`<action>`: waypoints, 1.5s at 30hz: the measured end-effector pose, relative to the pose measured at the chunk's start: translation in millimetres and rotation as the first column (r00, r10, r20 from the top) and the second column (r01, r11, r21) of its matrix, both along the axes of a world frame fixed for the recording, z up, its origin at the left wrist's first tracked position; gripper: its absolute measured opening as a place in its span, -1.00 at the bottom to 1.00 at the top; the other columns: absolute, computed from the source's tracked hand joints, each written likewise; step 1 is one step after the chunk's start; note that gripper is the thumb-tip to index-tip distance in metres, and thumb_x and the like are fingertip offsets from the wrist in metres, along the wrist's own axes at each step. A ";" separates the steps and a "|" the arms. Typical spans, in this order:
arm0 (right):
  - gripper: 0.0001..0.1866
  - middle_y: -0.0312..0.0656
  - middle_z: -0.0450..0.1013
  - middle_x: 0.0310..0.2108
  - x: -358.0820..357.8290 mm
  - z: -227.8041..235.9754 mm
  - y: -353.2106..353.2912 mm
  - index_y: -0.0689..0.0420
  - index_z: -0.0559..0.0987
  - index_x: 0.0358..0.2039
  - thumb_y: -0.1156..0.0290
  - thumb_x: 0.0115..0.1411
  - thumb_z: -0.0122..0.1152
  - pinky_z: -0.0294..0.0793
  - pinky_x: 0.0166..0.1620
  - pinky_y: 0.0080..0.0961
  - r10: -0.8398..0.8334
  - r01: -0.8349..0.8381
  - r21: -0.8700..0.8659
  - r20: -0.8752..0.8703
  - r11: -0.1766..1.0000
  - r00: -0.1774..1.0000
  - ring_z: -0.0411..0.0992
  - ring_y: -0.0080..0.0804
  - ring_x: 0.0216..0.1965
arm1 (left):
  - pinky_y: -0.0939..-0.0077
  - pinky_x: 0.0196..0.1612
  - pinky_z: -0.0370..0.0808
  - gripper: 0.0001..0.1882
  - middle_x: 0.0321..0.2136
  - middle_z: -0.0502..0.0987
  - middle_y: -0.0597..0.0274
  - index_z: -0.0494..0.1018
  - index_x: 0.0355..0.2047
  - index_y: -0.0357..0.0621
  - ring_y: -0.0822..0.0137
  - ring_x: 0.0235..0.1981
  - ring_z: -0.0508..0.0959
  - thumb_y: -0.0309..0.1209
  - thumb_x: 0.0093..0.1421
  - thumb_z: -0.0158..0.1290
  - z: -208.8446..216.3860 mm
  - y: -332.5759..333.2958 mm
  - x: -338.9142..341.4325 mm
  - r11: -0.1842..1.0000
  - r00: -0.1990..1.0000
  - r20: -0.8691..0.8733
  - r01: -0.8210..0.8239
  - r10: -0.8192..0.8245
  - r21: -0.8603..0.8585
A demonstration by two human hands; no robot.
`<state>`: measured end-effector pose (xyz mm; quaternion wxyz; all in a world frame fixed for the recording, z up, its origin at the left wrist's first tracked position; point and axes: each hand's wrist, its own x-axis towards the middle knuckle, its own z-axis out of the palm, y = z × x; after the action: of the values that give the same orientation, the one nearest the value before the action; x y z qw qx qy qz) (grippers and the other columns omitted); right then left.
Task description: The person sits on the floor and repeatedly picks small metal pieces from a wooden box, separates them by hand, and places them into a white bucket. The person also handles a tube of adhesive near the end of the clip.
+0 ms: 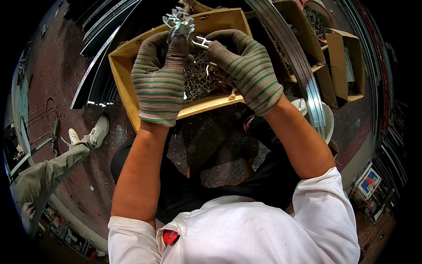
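Both my hands wear brown knit gloves with green stripes and are raised over a wooden box (211,107). My left hand (159,79) is closed around a bunch of small silver metal clips (179,24), which stick up above its fingers and thumb. Thumb and fingers of my right hand (244,66) pinch a single metal clip (201,42) just to the right of that bunch. Below the hands, the box holds a heap of small metal pieces (200,81), partly hidden by the gloves.
Long metal strips (288,44) curve past the box's right side, and more metal profiles (103,57) lie to its left. Cardboard boxes (336,66) and a round container of metal pieces (316,20) stand at the right. Another person's leg (57,165) reaches in at the left.
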<state>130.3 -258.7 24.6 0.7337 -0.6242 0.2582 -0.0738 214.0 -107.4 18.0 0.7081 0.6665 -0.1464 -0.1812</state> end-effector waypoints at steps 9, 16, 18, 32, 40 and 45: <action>-0.67 -0.16 0.61 -0.26 2.3 -9.7 2.9 0.25 0.60 -0.04 0.28 0.32 0.31 0.65 -0.19 -0.56 -0.028 0.045 -0.232 0.076 0.972 0.997 0.59 -0.53 -0.26 | 0.56 -0.08 0.63 -0.70 -0.20 0.66 0.20 0.53 0.01 -0.22 0.45 -0.16 0.64 -0.39 0.32 0.25 -9.3 -3.9 -6.6 0.989 0.984 0.159 0.064 -0.085 0.135; -0.57 -0.13 0.58 -0.17 -0.8 -5.5 1.3 0.30 0.53 0.05 0.25 0.32 0.31 0.67 -0.15 -0.54 -0.011 0.017 -0.057 0.100 0.998 0.995 0.60 -0.48 -0.22 | 0.53 0.02 0.62 -0.66 -0.05 0.62 0.16 0.50 0.08 -0.22 0.41 -0.06 0.61 -0.42 0.34 0.21 -10.1 -4.0 -3.8 0.975 0.972 0.155 0.154 -0.178 0.158; -0.53 -0.12 0.58 -0.15 -2.3 -5.7 -1.1 0.30 0.52 0.06 0.21 0.31 0.33 0.68 -0.14 -0.55 0.014 0.004 -0.137 0.128 0.991 0.992 0.61 -0.49 -0.22 | 0.52 0.00 0.62 -0.68 -0.11 0.65 0.16 0.51 0.05 -0.23 0.41 -0.09 0.63 -0.43 0.32 0.23 -9.4 -6.1 -3.8 0.984 0.978 0.141 0.136 -0.152 0.116; -0.66 -0.28 0.60 -0.35 1.6 -2.9 -5.3 0.20 0.61 -0.09 0.20 0.29 0.36 0.64 -0.23 -0.61 -0.004 0.011 -0.104 0.069 0.995 0.998 0.58 -0.58 -0.32 | 0.50 0.01 0.64 -0.60 -0.09 0.62 0.19 0.48 0.10 -0.22 0.37 -0.06 0.63 -0.52 0.26 0.26 -23.5 -4.9 -3.4 0.965 0.869 0.430 0.175 -0.245 0.195; -0.62 -0.22 0.63 -0.19 -35.6 15.8 -73.9 0.20 0.60 0.01 0.21 0.31 0.36 0.68 -0.08 -0.50 -0.142 0.185 -0.309 0.159 0.933 0.977 0.63 -0.49 -0.20 | 0.51 -0.02 0.62 -0.63 -0.13 0.65 0.20 0.54 0.05 -0.15 0.39 -0.11 0.64 -0.34 0.28 0.29 0.2 -11.2 -6.4 0.966 0.962 0.149 0.202 -0.227 0.162; -0.61 -0.26 0.61 -0.28 -144.6 38.6 -132.2 0.20 0.66 -0.08 0.11 0.30 0.34 0.57 -0.23 -0.57 -0.421 0.358 -0.627 0.052 0.692 0.905 0.55 -0.55 -0.30 | 0.48 0.02 0.62 -0.63 -0.12 0.66 0.21 0.55 0.06 -0.11 0.39 -0.06 0.64 -0.28 0.30 0.28 4.6 -12.6 -10.9 0.930 0.961 0.103 0.218 -0.258 0.296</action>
<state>-14.3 -390.9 63.2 0.4398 -0.7643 0.3805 -0.2785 203.0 -120.0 22.7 0.5665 0.7490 -0.2485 -0.2375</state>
